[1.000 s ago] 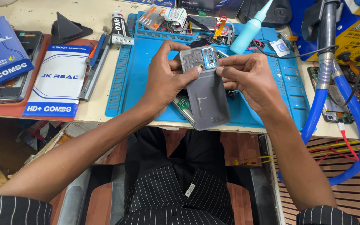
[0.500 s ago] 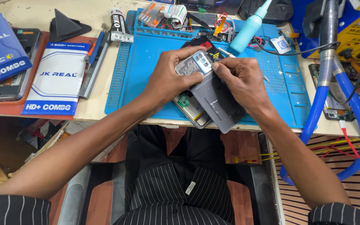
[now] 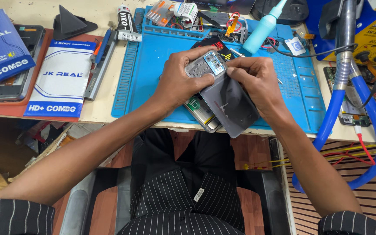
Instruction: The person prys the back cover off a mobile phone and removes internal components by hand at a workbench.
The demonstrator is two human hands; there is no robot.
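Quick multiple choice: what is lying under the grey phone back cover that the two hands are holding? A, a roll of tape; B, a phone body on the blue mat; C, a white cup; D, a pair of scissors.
B: beneath the grey back cover, gripped by the left hand and the right hand, a phone body with a green-marked inside shows on the blue mat.

Your left hand (image 3: 180,82) and right hand (image 3: 257,82) both grip a grey phone back cover (image 3: 229,102), tilted over the blue mat (image 3: 153,78) on the table (image 3: 96,111). An opened phone (image 3: 203,115) lies just beneath it.
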